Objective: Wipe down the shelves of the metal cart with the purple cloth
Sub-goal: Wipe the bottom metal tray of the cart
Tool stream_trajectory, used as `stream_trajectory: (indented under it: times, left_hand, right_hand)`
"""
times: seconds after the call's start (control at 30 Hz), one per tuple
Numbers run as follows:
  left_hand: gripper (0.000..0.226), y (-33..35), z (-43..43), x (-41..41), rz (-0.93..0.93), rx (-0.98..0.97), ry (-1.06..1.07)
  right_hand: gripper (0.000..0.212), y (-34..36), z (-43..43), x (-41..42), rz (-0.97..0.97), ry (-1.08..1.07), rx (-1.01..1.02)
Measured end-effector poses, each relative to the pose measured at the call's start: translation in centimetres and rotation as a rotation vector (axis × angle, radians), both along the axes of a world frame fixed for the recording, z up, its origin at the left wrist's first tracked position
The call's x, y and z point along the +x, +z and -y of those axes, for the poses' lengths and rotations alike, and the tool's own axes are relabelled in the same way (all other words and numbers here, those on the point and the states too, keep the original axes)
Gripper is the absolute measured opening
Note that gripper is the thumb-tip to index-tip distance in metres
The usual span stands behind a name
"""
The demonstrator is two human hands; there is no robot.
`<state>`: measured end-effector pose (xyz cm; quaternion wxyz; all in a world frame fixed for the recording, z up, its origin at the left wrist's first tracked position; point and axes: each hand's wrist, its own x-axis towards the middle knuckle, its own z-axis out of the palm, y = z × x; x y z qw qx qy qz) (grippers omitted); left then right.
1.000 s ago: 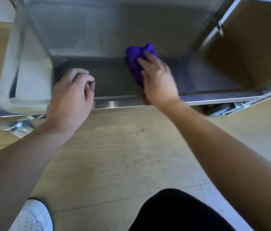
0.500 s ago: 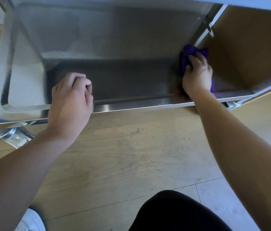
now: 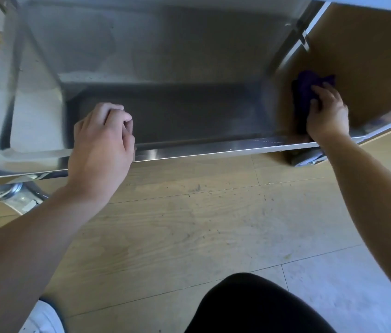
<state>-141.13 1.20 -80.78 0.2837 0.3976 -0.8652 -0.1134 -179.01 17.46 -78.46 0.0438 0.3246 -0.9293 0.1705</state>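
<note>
The metal cart's bottom shelf [image 3: 189, 116] is a shallow steel tray with a raised front lip, seen from above beneath the shelf over it. My right hand [image 3: 326, 114] presses the bunched purple cloth [image 3: 306, 88] onto the shelf's far right end, near the right upright post. The cloth shows above and left of my fingers; the rest lies under my palm. My left hand [image 3: 103, 145] rests curled over the front lip at the left, fingers bent inward with nothing seen in them.
A caster wheel [image 3: 307, 159] sits under the right corner and another caster [image 3: 9, 191] under the left. A wood-brown panel [image 3: 362, 58] stands right of the cart. The floor is wood plank with pale tile at lower right. My dark knee [image 3: 257, 306] and white shoe [image 3: 43, 318] are below.
My right hand has swept the purple cloth from the middle of the bottom shelf to its far right end. My left hand has stayed on the front lip.
</note>
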Motion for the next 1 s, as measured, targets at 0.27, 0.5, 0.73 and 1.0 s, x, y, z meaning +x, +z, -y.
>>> stream_trajectory:
  times: [0.27,0.5,0.73,1.0]
  left_hand:
    - [0.017,-0.5,-0.2,-0.6,0.028,-0.018,0.056]
    - [0.02,0.4,0.0,0.0,0.04,0.041,-0.001]
    - [0.021,0.6,-0.3,4.9,0.082,-0.023,0.099]
    - [0.021,-1.2,-1.1,9.2,-0.011,-0.064,0.17]
  right_hand:
    - [0.046,-1.5,8.5,8.6,0.022,0.054,-0.025]
    - [0.044,-1.4,14.6,22.0,-0.024,0.692,-0.052]
    - [0.043,-0.8,15.9,14.8,0.007,0.413,-0.004]
    - [0.046,-1.7,20.0,24.5,0.039,0.562,-0.063]
